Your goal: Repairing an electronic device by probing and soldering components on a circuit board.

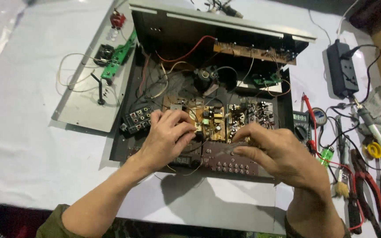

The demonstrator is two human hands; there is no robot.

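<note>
Both hands inside an opened amplifier chassis (pixel 124 132) on the counter: left hand (pixel 166 134) pinching at a yellow circuit board (pixel 212 123), right hand (pixel 274 152) curled closed over its right edge. Likely light, stiff, fragile; best held by the edges, beside each grip.

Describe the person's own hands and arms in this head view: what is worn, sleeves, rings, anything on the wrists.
Both hands, the left hand and the right hand, are bare: no gloves, and no ring or watch shows. The forearms are uncovered down to the lower edge of the picture, where dark olive-green sleeves appear pushed up near the elbows. The right sleeve shows only as a thin sliver at the frame's edge.
</note>
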